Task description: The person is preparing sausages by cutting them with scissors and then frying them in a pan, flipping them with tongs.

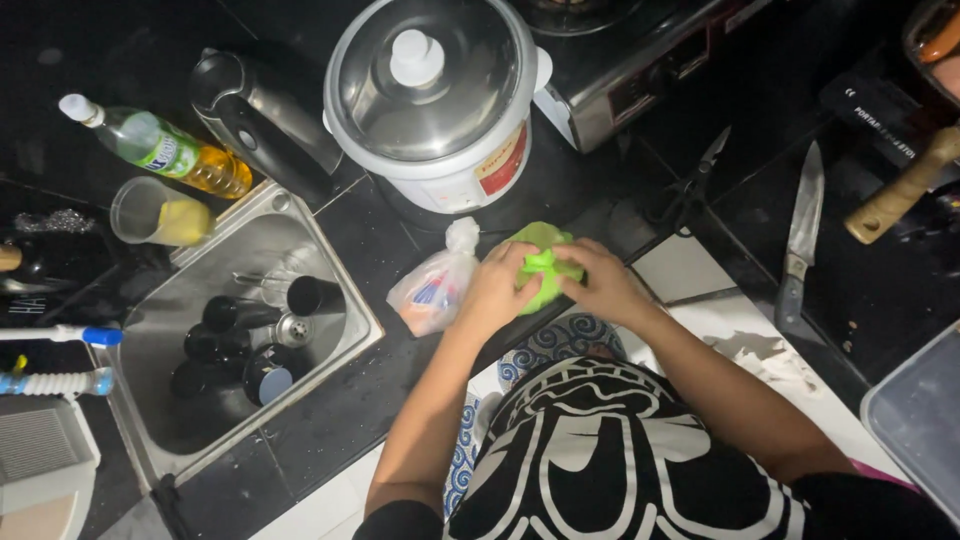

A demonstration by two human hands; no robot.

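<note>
The person wears a black short-sleeved top printed across the front with a bold white pattern of thick curved bands and rounded outlines, the sleeve hems ending near the upper arms. Both forearms are bare, with no watch, bracelet or glove on the left hand or the right hand. A thin strip of pink fabric shows at the edge of the right sleeve.

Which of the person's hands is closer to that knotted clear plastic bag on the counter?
Left. The left hand grips the green bag right beside the clear plastic bag, almost touching it. The right hand holds the green bag's far side, farther away.
</note>
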